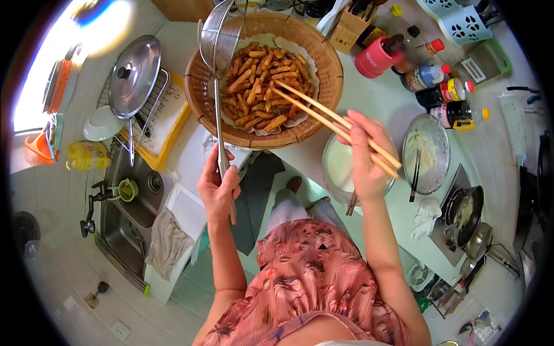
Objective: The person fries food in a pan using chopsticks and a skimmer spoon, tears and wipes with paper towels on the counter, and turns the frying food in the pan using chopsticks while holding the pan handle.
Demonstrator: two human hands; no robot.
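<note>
My left hand (219, 184) is closed around the long metal handle of a wire strainer (222, 40), whose bowl is over the left rim of a woven basket (326, 52). Inside the basket, golden-brown fried strips (262, 86) lie heaped on a pale lining. In my right hand (366, 147) is a pair of long wooden chopsticks (323, 113), their tips at the fried strips. Whether the tips pinch a strip I cannot tell. Below the right hand, partly hidden by it, stands a bowl of whitish contents (336, 164) with darker chopsticks (351, 203) at its edge.
To the right, a metal bowl (441, 173) holds pale residue and chopsticks. A wok (470, 216) sits on the stove beyond. Several sauce bottles (438, 92) and a knife block (350, 29) line the back right. At left are a sink (124, 199) and a lidded pan (135, 75) on a rack.
</note>
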